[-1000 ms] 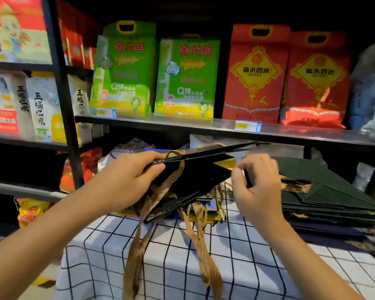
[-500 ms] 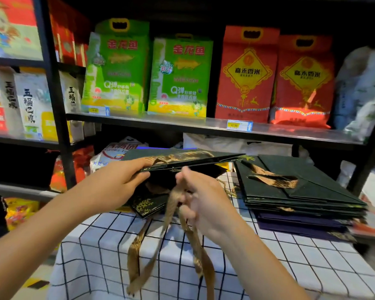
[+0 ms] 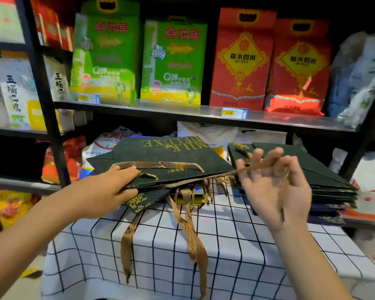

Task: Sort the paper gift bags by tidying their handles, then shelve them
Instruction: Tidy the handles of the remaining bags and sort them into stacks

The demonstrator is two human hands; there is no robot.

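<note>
A flat dark green gift bag (image 3: 171,154) with gold lettering lies on top of a small pile at the table's back. My left hand (image 3: 104,191) grips its left edge, the thumb pressing on a gold ribbon handle (image 3: 160,164) laid across the bag. My right hand (image 3: 275,191) is raised to the right, palm up and fingers spread. The bag's other ribbon handle (image 3: 243,168) runs taut from the bag's mouth over those fingers. Behind my right hand sits a neat stack of dark bags (image 3: 325,176). More gold handles (image 3: 191,230) hang from lower bags over the table's front.
The table wears a white cloth with a black grid (image 3: 225,267). A black metal shelf (image 3: 182,112) just above the bags carries green rice packs (image 3: 173,61) and red rice packs (image 3: 243,61). A black upright post (image 3: 46,100) stands at the left.
My right hand moved from the hanging ribbons up and to the right, drawing one handle out taut. The top bag now lies flatter, lettering showing. My left hand kept its grip.
</note>
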